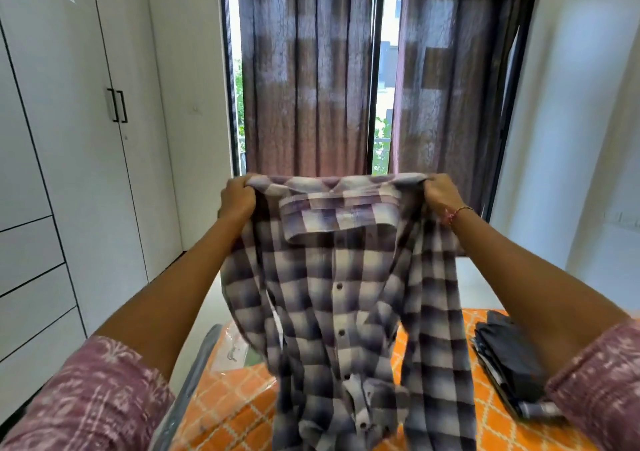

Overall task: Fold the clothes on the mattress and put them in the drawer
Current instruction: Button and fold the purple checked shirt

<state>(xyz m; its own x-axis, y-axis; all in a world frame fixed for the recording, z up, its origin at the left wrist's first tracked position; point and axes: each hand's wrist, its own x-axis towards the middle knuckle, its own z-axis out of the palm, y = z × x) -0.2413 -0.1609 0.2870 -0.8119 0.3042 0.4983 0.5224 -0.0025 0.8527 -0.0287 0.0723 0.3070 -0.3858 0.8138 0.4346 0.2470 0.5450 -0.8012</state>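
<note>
I hold a purple-and-white checked shirt [343, 298] up in front of me by its shoulders. My left hand [238, 198] grips the left shoulder and my right hand [440, 192] grips the right one. The shirt hangs down with its buttoned front toward me, and its lower part rests bunched on the mattress [228, 412], which has an orange cover with a white lattice pattern. A sleeve dangles on the right side. A stack of dark folded clothes [507, 360] lies on the mattress at the right. White drawers [33, 277] sit low in the wardrobe at the left.
A tall white wardrobe [69, 121] with black handles lines the left wall. Purple curtains [304, 80] hang over a window straight ahead. A clear plastic bag [237, 346] lies on the mattress's far left part. A white wall stands at the right.
</note>
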